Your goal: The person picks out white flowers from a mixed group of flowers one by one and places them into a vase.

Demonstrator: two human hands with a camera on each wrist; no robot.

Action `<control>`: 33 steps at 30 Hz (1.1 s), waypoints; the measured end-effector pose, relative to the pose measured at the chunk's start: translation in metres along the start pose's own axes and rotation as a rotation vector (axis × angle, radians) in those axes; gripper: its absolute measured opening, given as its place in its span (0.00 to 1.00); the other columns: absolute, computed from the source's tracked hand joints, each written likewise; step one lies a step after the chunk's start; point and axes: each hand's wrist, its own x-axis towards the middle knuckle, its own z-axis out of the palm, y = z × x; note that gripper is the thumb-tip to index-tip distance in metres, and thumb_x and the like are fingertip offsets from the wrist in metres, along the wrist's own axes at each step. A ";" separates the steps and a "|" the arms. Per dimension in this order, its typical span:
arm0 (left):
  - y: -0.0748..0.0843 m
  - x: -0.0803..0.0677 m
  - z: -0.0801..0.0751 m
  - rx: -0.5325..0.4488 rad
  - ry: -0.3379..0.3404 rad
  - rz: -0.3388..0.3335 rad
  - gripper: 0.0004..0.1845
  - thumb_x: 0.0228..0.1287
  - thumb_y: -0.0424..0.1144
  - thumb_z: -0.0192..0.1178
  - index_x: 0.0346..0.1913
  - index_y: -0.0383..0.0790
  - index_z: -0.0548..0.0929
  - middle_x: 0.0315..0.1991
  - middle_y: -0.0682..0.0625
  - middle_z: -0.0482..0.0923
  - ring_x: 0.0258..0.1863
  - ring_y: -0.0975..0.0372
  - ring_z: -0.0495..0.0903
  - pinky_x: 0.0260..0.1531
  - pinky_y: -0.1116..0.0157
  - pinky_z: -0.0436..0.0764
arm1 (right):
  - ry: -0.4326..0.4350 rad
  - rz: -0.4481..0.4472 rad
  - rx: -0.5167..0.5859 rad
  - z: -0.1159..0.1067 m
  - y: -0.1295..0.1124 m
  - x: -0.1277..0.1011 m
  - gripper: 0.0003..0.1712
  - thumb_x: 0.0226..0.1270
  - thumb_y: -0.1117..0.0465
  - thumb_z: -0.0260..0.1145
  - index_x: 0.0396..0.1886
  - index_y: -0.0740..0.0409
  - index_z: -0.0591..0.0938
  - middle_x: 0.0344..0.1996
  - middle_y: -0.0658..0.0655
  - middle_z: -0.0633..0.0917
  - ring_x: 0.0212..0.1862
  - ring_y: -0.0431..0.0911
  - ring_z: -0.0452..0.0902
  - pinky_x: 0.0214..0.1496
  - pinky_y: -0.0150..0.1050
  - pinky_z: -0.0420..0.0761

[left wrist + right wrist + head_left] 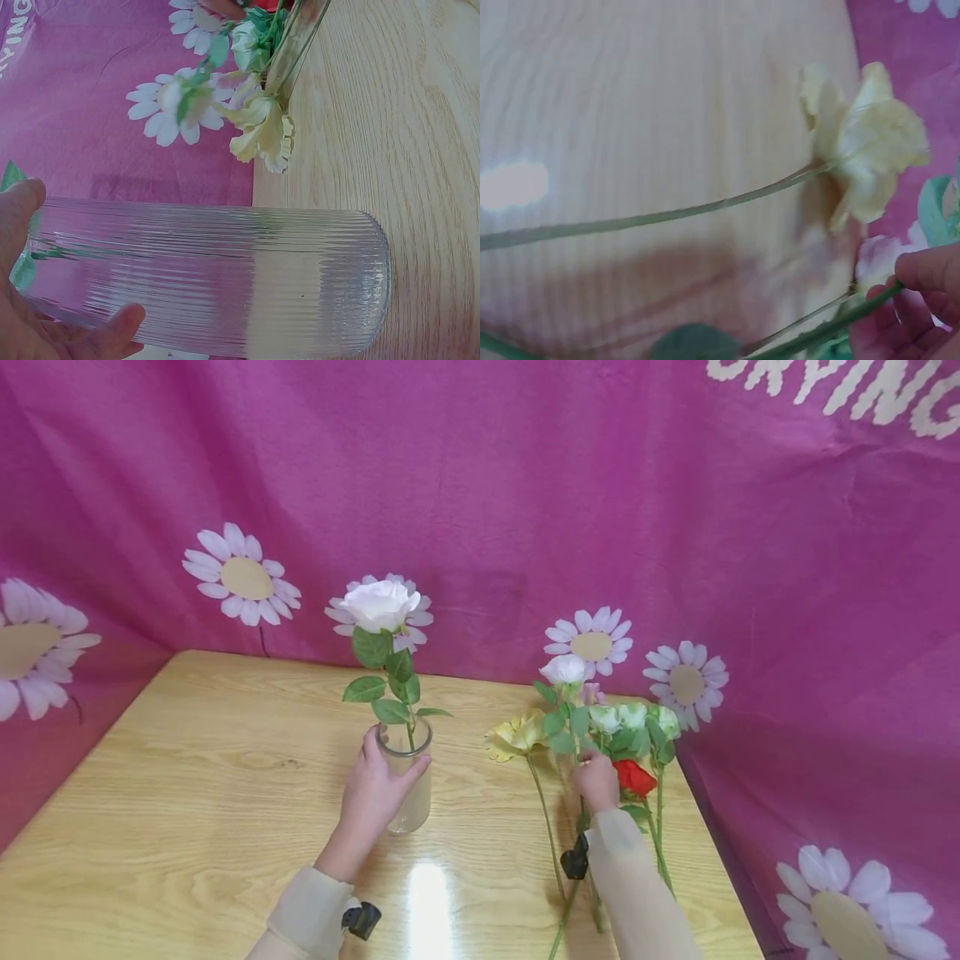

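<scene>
My left hand grips the upper part of a clear glass vase, thumb on one side and fingers on the other. The ribbed wall of the vase fills much of the left wrist view. One large white rose with green leaves stands in it, its bloom high above the rim. Over at the right, my right hand pinches the green stem of a smaller white rose, raised above the other flowers. In the right wrist view, thumb and fingers close around that stem.
A yellow flower lies left of my right hand. Beside and beyond that hand lie a red flower, several pale green-white roses and a pinkish flower. Behind the wooden table hangs a magenta cloth printed with daisies.
</scene>
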 end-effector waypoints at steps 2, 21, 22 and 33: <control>0.000 0.000 0.000 0.000 0.000 0.002 0.45 0.52 0.56 0.60 0.64 0.32 0.53 0.57 0.32 0.65 0.49 0.39 0.70 0.42 0.45 0.71 | 0.035 0.000 0.029 -0.002 -0.005 0.002 0.18 0.52 0.68 0.53 0.44 0.68 0.76 0.36 0.66 0.81 0.37 0.58 0.76 0.36 0.51 0.73; -0.001 0.001 0.000 0.000 -0.016 -0.001 0.46 0.52 0.57 0.60 0.64 0.33 0.52 0.57 0.31 0.64 0.49 0.38 0.70 0.42 0.45 0.71 | 0.201 -0.115 0.264 -0.020 -0.066 0.001 0.17 0.52 0.69 0.57 0.45 0.66 0.75 0.32 0.63 0.79 0.36 0.54 0.74 0.38 0.46 0.72; -0.001 0.001 0.000 0.001 -0.015 0.001 0.46 0.52 0.57 0.60 0.64 0.33 0.52 0.57 0.31 0.64 0.49 0.38 0.70 0.41 0.45 0.71 | 0.214 -0.125 0.277 -0.020 -0.069 0.000 0.17 0.51 0.69 0.57 0.44 0.66 0.75 0.32 0.63 0.79 0.36 0.54 0.74 0.37 0.45 0.72; -0.002 0.001 0.001 -0.001 -0.015 0.003 0.46 0.52 0.57 0.60 0.64 0.32 0.52 0.57 0.31 0.63 0.50 0.38 0.69 0.43 0.45 0.70 | 0.302 -0.261 0.314 -0.025 -0.102 -0.008 0.13 0.47 0.71 0.59 0.37 0.66 0.77 0.27 0.62 0.80 0.33 0.53 0.76 0.35 0.47 0.73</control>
